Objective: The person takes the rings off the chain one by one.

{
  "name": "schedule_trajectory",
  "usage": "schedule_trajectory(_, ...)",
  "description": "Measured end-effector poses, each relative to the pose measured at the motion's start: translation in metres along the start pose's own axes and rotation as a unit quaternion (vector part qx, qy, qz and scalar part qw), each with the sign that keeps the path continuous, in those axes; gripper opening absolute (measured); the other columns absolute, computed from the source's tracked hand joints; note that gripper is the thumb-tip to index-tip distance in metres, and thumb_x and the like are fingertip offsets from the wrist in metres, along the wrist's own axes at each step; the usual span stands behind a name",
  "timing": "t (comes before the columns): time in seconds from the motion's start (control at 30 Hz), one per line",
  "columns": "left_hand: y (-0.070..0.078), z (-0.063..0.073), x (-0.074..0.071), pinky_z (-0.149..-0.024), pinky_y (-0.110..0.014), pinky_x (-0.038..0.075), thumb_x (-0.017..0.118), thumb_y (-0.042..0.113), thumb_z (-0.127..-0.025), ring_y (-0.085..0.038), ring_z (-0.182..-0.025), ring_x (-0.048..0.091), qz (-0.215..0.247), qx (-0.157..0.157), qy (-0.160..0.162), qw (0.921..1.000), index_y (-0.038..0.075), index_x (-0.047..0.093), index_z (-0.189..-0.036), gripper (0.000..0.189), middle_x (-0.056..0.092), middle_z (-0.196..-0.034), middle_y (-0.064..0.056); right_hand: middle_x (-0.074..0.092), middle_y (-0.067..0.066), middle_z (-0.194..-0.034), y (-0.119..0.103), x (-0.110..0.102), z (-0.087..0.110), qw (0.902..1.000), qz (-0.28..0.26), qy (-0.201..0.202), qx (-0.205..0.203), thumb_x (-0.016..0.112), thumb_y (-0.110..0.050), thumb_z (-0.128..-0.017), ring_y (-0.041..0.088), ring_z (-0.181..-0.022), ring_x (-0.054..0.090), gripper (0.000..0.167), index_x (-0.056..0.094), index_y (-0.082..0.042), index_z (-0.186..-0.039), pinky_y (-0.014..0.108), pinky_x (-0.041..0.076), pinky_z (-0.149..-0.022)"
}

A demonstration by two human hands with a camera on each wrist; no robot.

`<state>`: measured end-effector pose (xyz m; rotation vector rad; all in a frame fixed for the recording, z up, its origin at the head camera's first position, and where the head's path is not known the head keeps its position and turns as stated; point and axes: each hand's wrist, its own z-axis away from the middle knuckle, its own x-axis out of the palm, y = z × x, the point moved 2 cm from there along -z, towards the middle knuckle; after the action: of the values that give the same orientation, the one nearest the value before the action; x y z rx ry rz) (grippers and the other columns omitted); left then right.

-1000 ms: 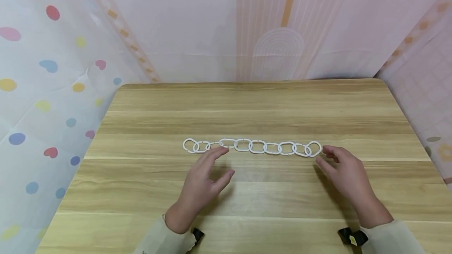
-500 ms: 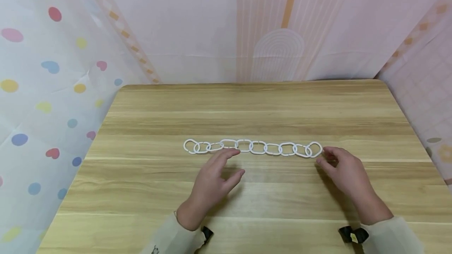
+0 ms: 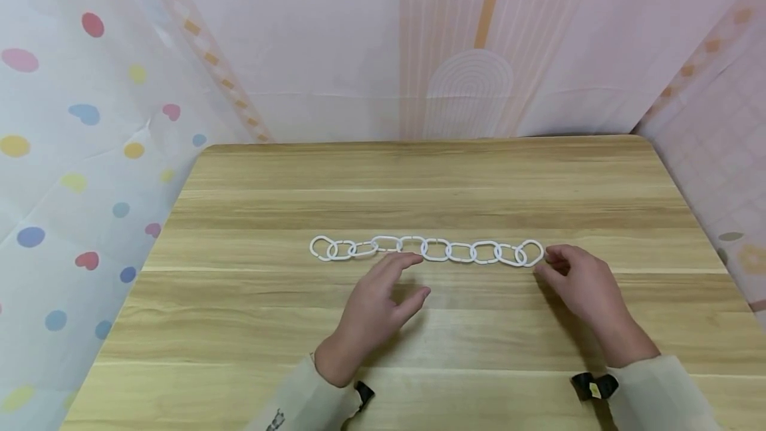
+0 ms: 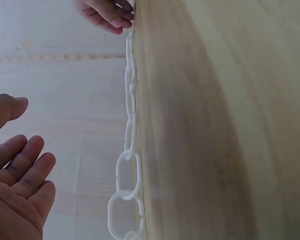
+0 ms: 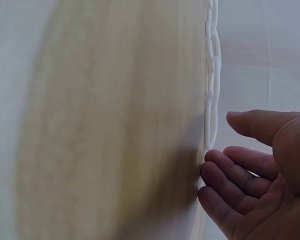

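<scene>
A chain of white plastic links (image 3: 424,249) lies stretched from left to right across the wooden table. My left hand (image 3: 374,308) hovers on the near side of the chain's middle, thumb and fingers apart with nothing between them. In the left wrist view, the palm of this hand (image 4: 20,195) shows beside the links. At the chain's right end is my right hand (image 3: 586,288), its fingers bent loosely and its fingertips right by the last link. The right wrist view shows thumb and fingers apart near that end link (image 5: 213,125), holding nothing.
The wooden table (image 3: 431,181) has rounded far corners. Behind it hangs a pink patterned cloth (image 3: 311,38), and a white cloth with coloured dots (image 3: 54,218) hangs at the left. Both sleeves carry a black strap near the wrist.
My left hand has moved to the right along the near side of the chain. The right hand stays almost in place by the end link, and the chain lies as before.
</scene>
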<state>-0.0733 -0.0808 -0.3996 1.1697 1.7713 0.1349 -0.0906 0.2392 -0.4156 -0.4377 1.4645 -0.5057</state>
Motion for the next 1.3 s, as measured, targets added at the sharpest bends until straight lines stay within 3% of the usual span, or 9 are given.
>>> schedule_trajectory(0.17,0.002,-0.003,0.004,-0.098,-0.035,0.051,0.081,0.016,-0.083,-0.022,-0.114,0.064,-0.003,-0.009,-0.016,0.9998,0.003,0.063,-0.123,0.045,0.068,-0.119,-0.008,0.068,0.021,-0.106,0.000,0.000,-0.005,0.9999,0.011,-0.010,0.006,0.071,-0.020,-0.094,0.037,-0.098,0.064,0.039,0.064,0.007,-0.121,0.054,0.051,-0.084)
schedule_trajectory(0.57,0.010,-0.017,0.021,-0.092,-0.030,0.054,0.080,0.015,-0.086,-0.018,-0.107,0.066,-0.005,0.004,-0.041,0.9991,0.004,0.066,-0.119,0.038,0.070,-0.114,-0.005,0.069,0.015,-0.096,0.001,0.000,-0.014,0.9997,0.019,-0.013,0.008,0.071,-0.021,-0.094,0.031,-0.089,0.063,0.033,0.067,0.005,-0.114,0.047,0.051,-0.077)
schedule_trajectory(1.07,0.020,-0.036,0.038,-0.093,-0.028,0.052,0.078,0.017,-0.089,-0.016,-0.108,0.067,-0.012,0.001,-0.066,0.9978,0.006,0.068,-0.118,0.033,0.070,-0.115,-0.003,0.071,0.017,-0.098,0.001,0.001,-0.021,0.9997,0.017,-0.014,0.007,0.069,-0.021,-0.095,0.034,-0.093,0.064,0.033,0.067,0.005,-0.114,0.051,0.050,-0.083)
schedule_trajectory(1.3,0.022,-0.045,0.045,-0.092,-0.026,0.052,0.077,0.018,-0.089,-0.015,-0.107,0.067,-0.039,0.005,-0.069,0.9969,0.009,0.069,-0.117,0.031,0.071,-0.114,-0.001,0.071,0.017,-0.099,-0.001,0.002,-0.021,0.9998,0.012,-0.013,0.011,0.069,-0.022,-0.095,0.034,-0.093,0.064,0.033,0.067,0.005,-0.114,0.051,0.050,-0.083)
